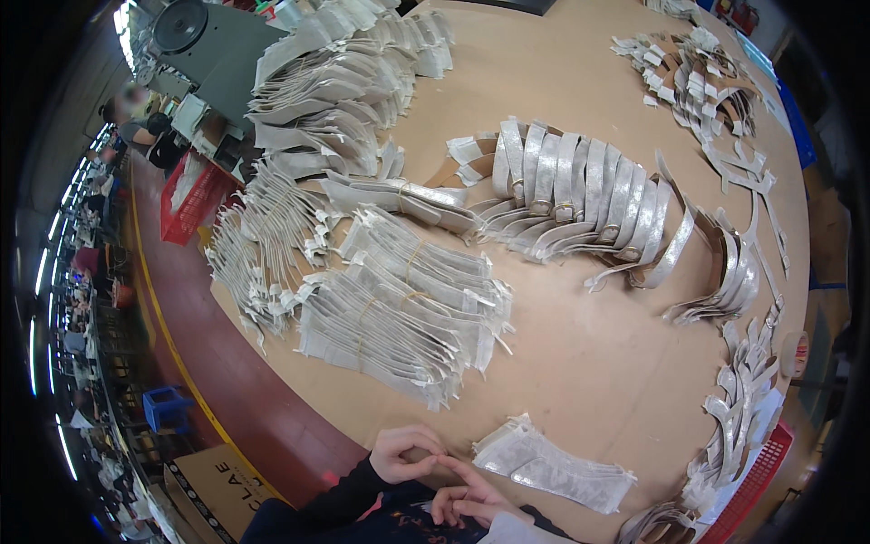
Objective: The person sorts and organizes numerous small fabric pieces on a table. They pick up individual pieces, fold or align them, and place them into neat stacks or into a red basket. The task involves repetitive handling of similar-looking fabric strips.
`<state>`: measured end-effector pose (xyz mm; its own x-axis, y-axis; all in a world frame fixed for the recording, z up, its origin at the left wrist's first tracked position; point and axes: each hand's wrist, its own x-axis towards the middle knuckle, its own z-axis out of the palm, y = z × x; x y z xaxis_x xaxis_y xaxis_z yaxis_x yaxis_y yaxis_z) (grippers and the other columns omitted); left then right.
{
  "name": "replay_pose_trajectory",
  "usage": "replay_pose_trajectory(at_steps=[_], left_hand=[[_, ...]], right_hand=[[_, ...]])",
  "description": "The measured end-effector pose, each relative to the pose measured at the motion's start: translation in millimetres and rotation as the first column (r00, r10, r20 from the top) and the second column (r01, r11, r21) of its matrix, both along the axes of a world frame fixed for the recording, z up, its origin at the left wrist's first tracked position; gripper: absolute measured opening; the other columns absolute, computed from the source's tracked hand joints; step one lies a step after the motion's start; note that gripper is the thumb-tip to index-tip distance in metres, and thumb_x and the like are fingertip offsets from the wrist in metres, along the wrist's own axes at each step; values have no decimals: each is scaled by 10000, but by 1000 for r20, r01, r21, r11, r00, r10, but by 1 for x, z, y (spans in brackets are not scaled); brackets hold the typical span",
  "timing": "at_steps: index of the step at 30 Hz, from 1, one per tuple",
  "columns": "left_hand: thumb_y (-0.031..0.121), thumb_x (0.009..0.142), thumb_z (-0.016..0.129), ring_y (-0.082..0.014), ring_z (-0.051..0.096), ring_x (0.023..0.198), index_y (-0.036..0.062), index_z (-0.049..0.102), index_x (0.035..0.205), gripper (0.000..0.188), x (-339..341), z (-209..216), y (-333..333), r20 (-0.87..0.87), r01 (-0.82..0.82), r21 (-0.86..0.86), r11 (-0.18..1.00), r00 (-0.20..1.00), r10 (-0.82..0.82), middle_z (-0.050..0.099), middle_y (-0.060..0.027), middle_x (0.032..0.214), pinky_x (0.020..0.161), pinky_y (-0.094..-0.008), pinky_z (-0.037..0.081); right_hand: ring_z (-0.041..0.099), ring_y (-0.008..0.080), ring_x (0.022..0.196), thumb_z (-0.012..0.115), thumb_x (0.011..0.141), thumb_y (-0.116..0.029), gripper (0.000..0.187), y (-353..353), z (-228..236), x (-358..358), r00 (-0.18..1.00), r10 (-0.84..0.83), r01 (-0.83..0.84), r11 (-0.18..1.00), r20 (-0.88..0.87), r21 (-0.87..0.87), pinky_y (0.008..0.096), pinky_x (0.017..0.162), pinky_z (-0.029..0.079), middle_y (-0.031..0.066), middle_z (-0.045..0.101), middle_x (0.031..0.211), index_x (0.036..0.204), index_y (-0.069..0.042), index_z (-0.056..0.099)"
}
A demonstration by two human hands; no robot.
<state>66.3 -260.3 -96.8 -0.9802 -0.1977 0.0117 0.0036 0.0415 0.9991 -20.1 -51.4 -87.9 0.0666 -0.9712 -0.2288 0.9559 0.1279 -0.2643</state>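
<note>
At the table's near edge, my left hand (405, 453) is closed in a pinch, thumb and forefinger together. Whatever it may hold is too small to make out. My right hand (476, 497) lies just to its right, forefinger stretched to the left hand's fingertips and the other fingers loosely bent apart. Close to the right hand rests a small stack of pale grey, curved cut pieces (553, 467), flat on the table and touched by neither hand. Farther out lie banded bundles of similar grey pieces (390, 313), layered in overlapping rows.
The brown-covered table (580, 363) carries fanned strips (580, 190) in the middle and heaped pieces (326, 91) at far left. More strips (739, 408) line the right edge beside a red basket (752, 485) and a tape roll (795, 354). Left are a machine (217, 54), red crate (188, 199) and blue stool (167, 410).
</note>
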Motion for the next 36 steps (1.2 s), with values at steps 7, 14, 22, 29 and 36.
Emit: replay_pose_trajectory(at_steps=[7, 14, 22, 29, 36], left_hand=[[-25, 840, 716, -259, 698, 901, -75, 671, 1008, 181, -8, 5, 6, 21, -97, 43, 994, 995, 96, 696, -182, 978, 795, -341, 554], [-151, 760, 738, -299, 718, 819, -82, 647, 981, 248, -5, 4, 14, 75, -234, 222, 947, 972, 223, 698, -237, 934, 774, -376, 584], [-135, 753, 760, -265, 705, 783, -80, 642, 957, 242, 0, -2, 19, 43, -284, 45, 958, 958, 282, 692, -209, 884, 670, -332, 566], [-94, 737, 800, -239, 681, 743, -73, 649, 968, 276, -2, -2, 16, 14, -219, 110, 970, 976, 219, 679, -183, 846, 628, -310, 539], [-114, 749, 779, -215, 672, 810, -96, 649, 983, 268, -1, -2, 12, 2, -154, 115, 981, 988, 155, 673, -206, 935, 684, -285, 537]], right_hand=[[553, 141, 791, 640, 955, -296, 803, -2, -6, 1, 996, -59, 54, 996, 72, 69, 250, 727, 441, 177, 616, 999, 1574, -160, 147], [521, 72, 831, 504, 1035, -163, 644, -4, -1, -2, 994, -81, 76, 994, 68, 76, 204, 780, 427, 70, 598, 1033, 1569, -112, 147], [525, 64, 826, 495, 1043, -153, 640, -6, 2, -6, 999, -22, 19, 995, 24, 103, 200, 765, 442, 58, 604, 1038, 1572, -102, 137], [564, 132, 854, 534, 1012, -119, 641, -6, -3, -1, 1000, -17, 15, 994, 12, 112, 242, 744, 455, 129, 618, 1030, 1557, -155, 198], [552, 104, 847, 518, 1025, -140, 624, -6, -3, -1, 1000, -3, 5, 995, -22, 97, 229, 746, 456, 96, 615, 1043, 1558, -147, 194]])
